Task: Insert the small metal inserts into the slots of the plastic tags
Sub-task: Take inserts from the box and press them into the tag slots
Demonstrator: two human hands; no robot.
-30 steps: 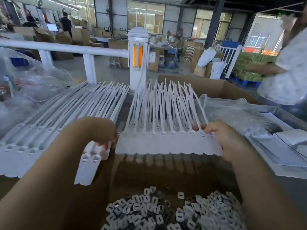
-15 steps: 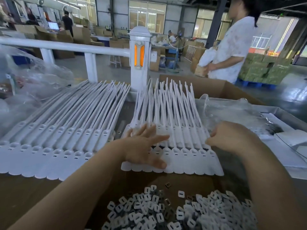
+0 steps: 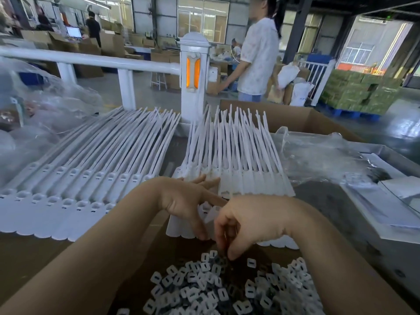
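Bare cardboard (image 3: 41, 258) lies between tag rows (image 3: 68, 201) and inserts (image 3: 204, 289).

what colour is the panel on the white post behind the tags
Orange: the panel glows on the white post, seen best, and only, in the head view.

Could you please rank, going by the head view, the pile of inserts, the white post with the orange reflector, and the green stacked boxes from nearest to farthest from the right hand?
From the right hand:
1. Pile of inserts, just below the fingertips.
2. White post, ahead, beyond the tags.
3. Green stacked boxes, far right, on the floor.
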